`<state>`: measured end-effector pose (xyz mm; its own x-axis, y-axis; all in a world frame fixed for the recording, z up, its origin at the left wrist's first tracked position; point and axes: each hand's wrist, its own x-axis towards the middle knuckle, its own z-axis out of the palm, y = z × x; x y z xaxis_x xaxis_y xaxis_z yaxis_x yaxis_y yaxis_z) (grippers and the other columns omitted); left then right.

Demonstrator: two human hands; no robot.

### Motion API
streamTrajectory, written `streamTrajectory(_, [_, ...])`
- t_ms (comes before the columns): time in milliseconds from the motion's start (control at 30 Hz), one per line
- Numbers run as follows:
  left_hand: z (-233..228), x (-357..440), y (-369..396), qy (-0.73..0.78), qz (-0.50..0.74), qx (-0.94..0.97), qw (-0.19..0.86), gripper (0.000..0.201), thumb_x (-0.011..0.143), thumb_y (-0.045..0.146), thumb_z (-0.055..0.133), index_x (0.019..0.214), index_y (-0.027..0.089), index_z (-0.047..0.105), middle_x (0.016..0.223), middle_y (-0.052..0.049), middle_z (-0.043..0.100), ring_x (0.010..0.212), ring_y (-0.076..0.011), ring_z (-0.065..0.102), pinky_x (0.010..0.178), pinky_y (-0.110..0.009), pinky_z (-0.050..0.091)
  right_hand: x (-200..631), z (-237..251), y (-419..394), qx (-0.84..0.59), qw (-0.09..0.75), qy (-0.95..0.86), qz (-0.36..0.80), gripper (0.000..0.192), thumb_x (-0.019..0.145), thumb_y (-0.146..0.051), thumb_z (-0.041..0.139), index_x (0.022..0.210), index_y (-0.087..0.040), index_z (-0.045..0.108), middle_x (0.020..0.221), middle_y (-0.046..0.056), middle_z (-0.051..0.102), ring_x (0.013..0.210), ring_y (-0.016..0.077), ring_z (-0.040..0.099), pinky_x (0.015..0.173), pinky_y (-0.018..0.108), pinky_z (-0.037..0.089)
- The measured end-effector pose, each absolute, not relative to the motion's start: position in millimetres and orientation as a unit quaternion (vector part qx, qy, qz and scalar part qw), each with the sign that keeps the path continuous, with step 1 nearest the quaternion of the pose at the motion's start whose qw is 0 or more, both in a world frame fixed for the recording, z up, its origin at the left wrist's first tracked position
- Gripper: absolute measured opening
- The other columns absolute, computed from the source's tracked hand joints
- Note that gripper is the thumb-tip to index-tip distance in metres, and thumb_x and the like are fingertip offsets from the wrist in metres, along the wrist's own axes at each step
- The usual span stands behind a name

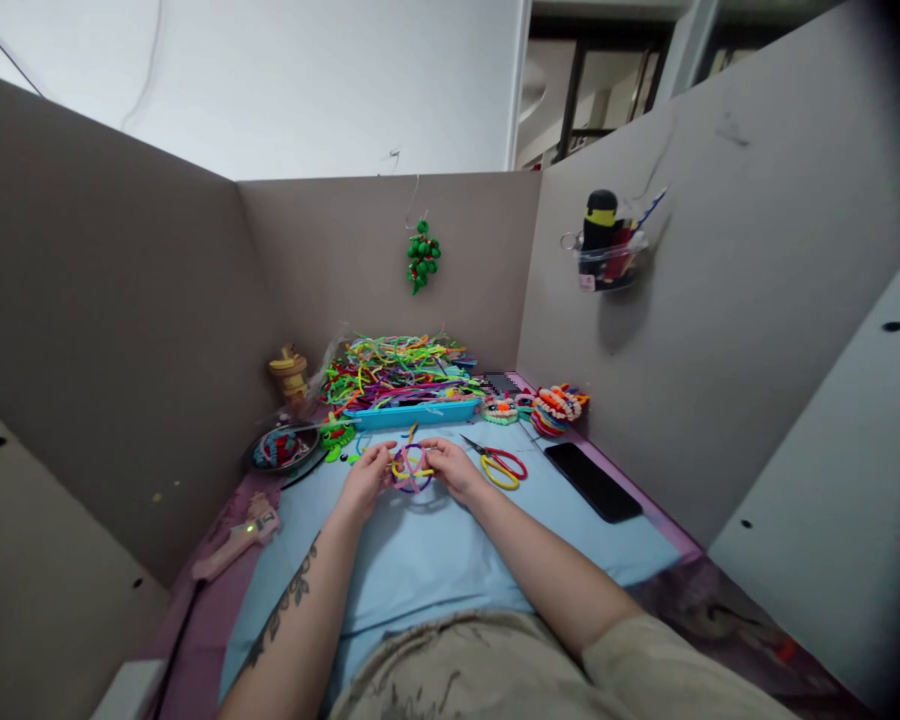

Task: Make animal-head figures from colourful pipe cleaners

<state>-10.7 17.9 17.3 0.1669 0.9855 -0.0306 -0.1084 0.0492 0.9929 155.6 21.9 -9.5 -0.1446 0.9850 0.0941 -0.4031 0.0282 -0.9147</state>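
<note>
Both my hands meet over the light blue mat (420,550) and hold a small loop of twisted pipe cleaners (411,468), purple with yellow and pink strands. My left hand (366,476) grips its left side and my right hand (450,466) pinches its right side. The loop sits just above the mat. Red and yellow scissors (499,465) lie just right of my right hand.
A blue tray (412,413) heaped with coloured pipe cleaners stands behind my hands. A dark bowl (279,447) and pink glue gun (241,535) lie at the left, a black phone (592,480) and finished pieces (555,405) at the right. Grey partition walls enclose the desk.
</note>
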Motion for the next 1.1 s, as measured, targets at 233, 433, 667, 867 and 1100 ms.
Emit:
streamTrajectory(233, [8.3,-8.2,23.5,0.412,0.481,0.615,0.47,0.034,0.067,0.031,0.061,0.096,0.015,0.064,0.093,-0.008,0.067,0.08,-0.019,0.062,0.07,-0.03,0.048,155.5,-10.8,20.2,-0.327,0.543,-0.468,0.616,0.028,0.06,-0.024,0.064,0.086,-0.016,0.059,0.058,-0.003,0.06,0.051,0.0108,0.053,0.053,0.023,0.04])
streamTrajectory(433, [6.4,-9.4,24.4,0.444,0.485,0.632,0.411,0.028,0.064,0.025,0.063,0.089,0.014,0.067,0.082,-0.007,0.069,0.075,-0.0201,0.063,0.068,-0.03,0.049,156.1,-10.0,20.3,-0.332,0.546,-0.461,0.616,0.028,0.061,-0.025,0.063,0.087,-0.016,0.059,0.058,-0.002,0.06,0.051,0.0108,0.053,0.052,0.022,0.039])
streamTrajectory(667, [5.1,-11.6,21.4,0.465,0.471,0.693,0.286,0.017,0.066,0.024,0.06,0.079,0.019,0.069,0.073,-0.004,0.069,0.067,-0.0183,0.062,0.065,-0.028,0.046,154.7,-7.5,18.6,-0.344,0.549,-0.443,0.62,0.032,0.058,-0.023,0.065,0.087,-0.015,0.057,0.055,-0.003,0.059,0.049,0.0106,0.053,0.053,0.023,0.04])
streamTrajectory(867, [6.5,-16.3,21.8,0.518,0.474,0.671,0.239,0.017,0.064,0.027,0.059,0.077,0.019,0.067,0.064,-0.002,0.066,0.062,-0.0176,0.06,0.059,-0.027,0.042,156.2,-10.9,23.0,-0.378,0.569,-0.391,0.617,0.031,0.069,-0.038,0.059,0.093,-0.018,0.054,0.08,0.003,0.063,0.063,0.0131,0.06,0.055,0.024,0.042])
streamTrajectory(1100, [4.8,-27.0,29.5,0.568,0.521,0.597,0.222,0.019,0.063,0.027,0.057,0.079,0.018,0.061,0.059,0.0,0.062,0.055,-0.0154,0.057,0.054,-0.023,0.039,157.0,-14.4,22.3,-0.401,0.572,-0.525,0.485,0.037,0.066,-0.029,0.061,0.1,-0.019,0.051,0.099,0.006,0.058,0.074,0.0131,0.058,0.06,0.024,0.045])
